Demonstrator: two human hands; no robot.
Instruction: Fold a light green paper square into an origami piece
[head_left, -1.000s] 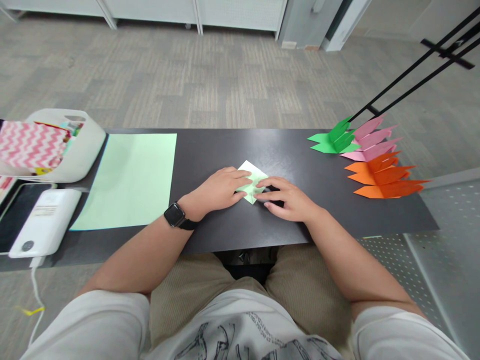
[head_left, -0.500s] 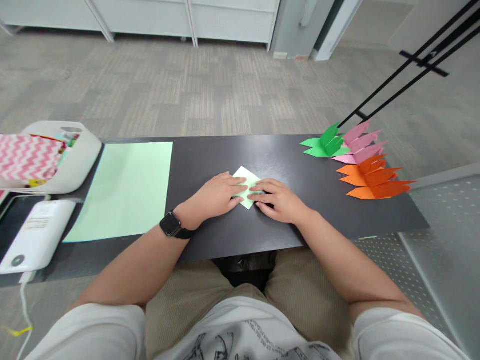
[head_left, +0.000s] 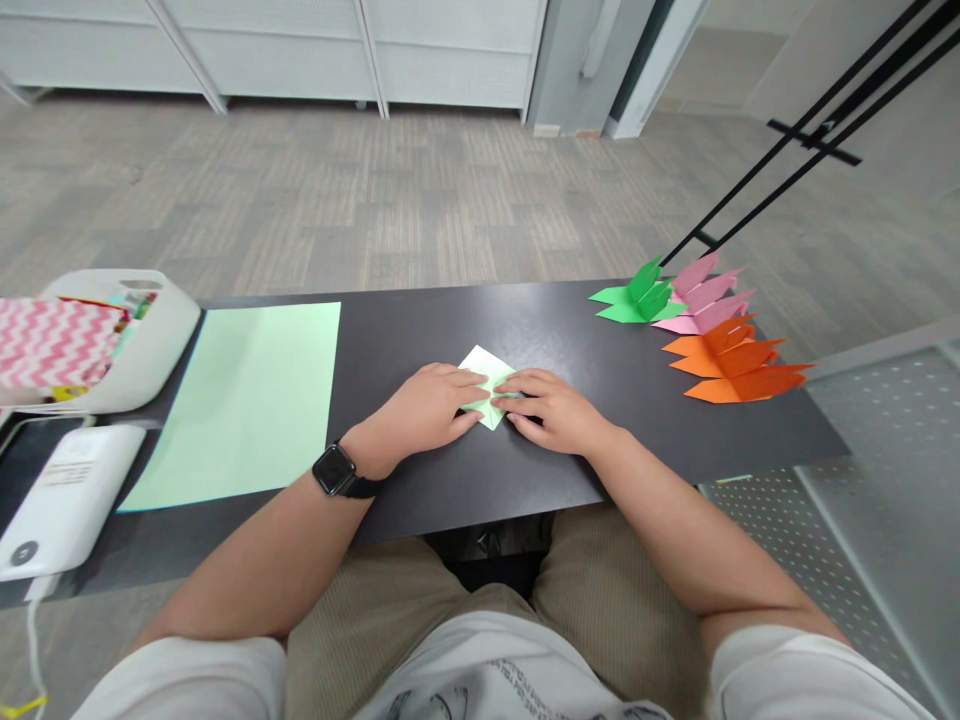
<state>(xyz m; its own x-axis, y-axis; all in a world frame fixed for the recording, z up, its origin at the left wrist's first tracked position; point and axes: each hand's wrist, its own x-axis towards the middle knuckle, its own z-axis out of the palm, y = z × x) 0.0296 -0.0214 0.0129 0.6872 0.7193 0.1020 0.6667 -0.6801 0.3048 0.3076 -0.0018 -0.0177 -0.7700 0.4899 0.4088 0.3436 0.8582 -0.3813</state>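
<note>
A small folded piece of pale green paper (head_left: 480,357) lies flat on the dark table, turned like a diamond, with crease lines near its lower corner. My left hand (head_left: 427,410) covers its left side, fingertips pressed on top and thumb by the lower edge. From the other side, my right hand (head_left: 555,410) presses its fingertips on the right half, fingers slightly bent. Both sets of fingertips nearly meet at the paper's middle, hiding part of the folds. A black watch (head_left: 335,470) is on my left wrist.
Left on the dark table (head_left: 420,325) are a large pale green sheet (head_left: 247,400), a white basket (head_left: 161,345) with a pink zigzag item, and a white power bank (head_left: 71,490) with a cable. Folded green (head_left: 636,298), pink (head_left: 705,295) and orange (head_left: 739,370) paper shapes stand at right.
The camera view has shifted slightly, so the table sits a little lower in the picture. My fingers have shifted only slightly on the paper, which stays between both hands.
</note>
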